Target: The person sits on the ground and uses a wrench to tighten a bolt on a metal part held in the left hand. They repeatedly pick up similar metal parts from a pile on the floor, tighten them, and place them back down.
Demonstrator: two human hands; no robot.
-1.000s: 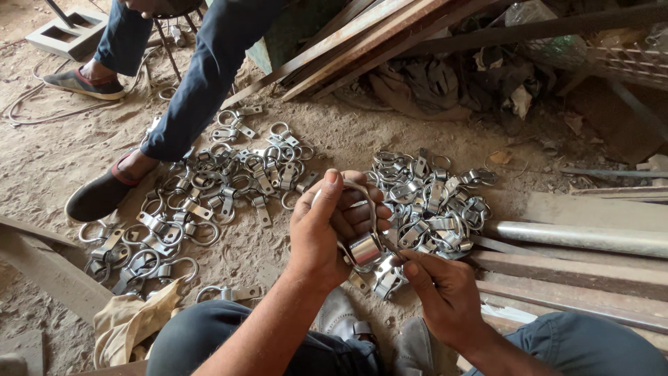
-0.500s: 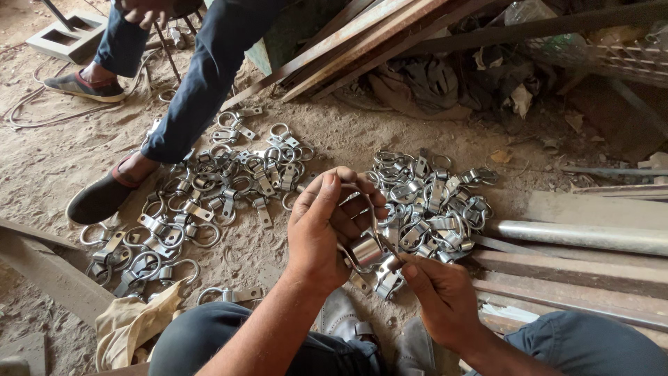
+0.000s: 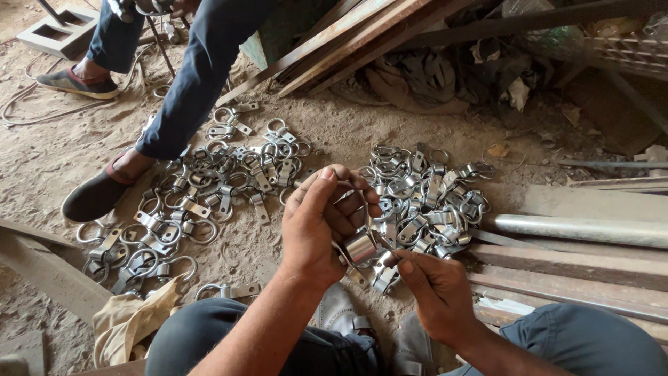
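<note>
Fingers [image 3: 334, 209] pinch shiny steel ring clamp [image 3: 362, 245] | sandy floor [image 3: 42, 160]

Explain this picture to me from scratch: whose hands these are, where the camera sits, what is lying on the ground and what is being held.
There is no machine here. The picture comes from a camera worn on a person's head, looking down at their own two bare hands and knees. The left hand grips a small shiny metal clamp with a wire loop, and the right hand pinches its lower end from below. On the sandy dirt floor lie two heaps of similar silvery metal clamps: one heap on the left, another on the right. A long grey metal pipe and rusty brown steel bars lie at the right. A pale crumpled cloth lies near the left knee. At the top left is another person's leg in blue jeans with a dark slip-on shoe.
</note>
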